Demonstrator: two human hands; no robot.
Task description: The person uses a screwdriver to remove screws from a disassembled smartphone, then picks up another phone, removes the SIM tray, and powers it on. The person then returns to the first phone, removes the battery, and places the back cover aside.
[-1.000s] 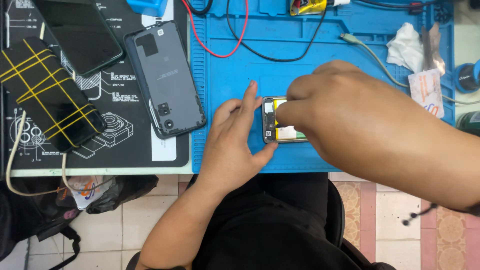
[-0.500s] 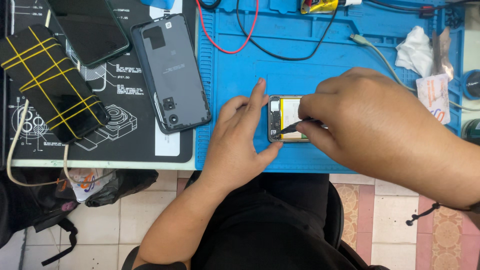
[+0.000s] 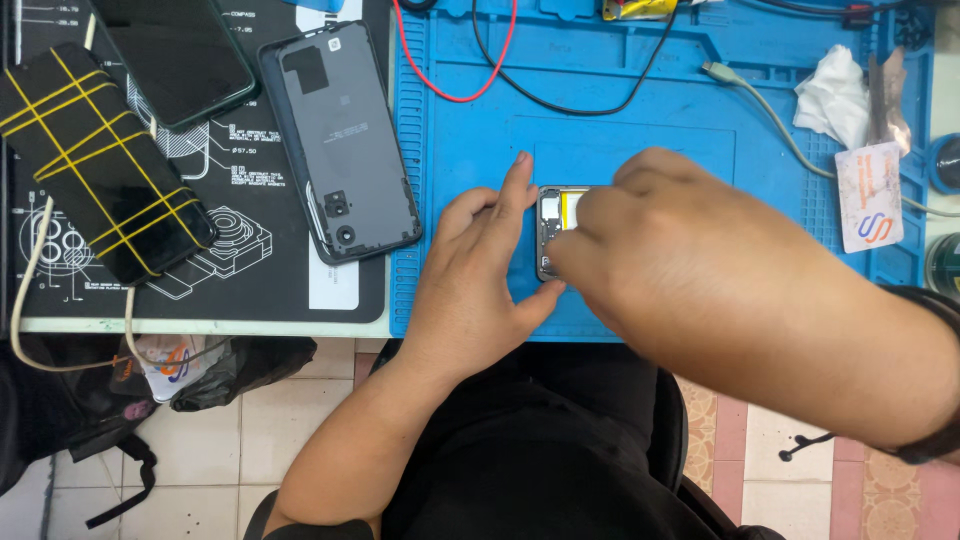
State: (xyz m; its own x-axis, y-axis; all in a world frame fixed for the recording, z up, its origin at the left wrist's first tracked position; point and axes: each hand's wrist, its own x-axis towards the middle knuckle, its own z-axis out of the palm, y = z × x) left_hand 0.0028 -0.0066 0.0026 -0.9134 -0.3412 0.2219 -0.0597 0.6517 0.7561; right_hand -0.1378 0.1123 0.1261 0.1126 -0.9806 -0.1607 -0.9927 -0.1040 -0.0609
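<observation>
We have our left hand [image 3: 480,270] curled about the left end of the one opened phone [image 3: 552,232], the forefinger stretched along its far-left corner and the thumb pressed against its near edge, so the fingers stand partly open and grip the frame between them. Our right hand [image 3: 660,250] lies over the rest of that phone with its fingers bunched down onto it; we cannot tell whether they pinch anything, since the tips are hidden. The phone rests on the single blue work mat [image 3: 640,120], near its near edge, middle of the scene. To the left lie three more pieces on one black printed mat [image 3: 250,280]: one grey back cover [image 3: 340,140], one dark phone [image 3: 180,55], and one phone bound with yellow bands [image 3: 100,160]. Far right sit one crumpled tissue [image 3: 830,95] and one white card [image 3: 868,195]. Half a second ago a thin dark tool showed under our right fingers; now the hand covers it, and the camera has shifted slightly.
</observation>
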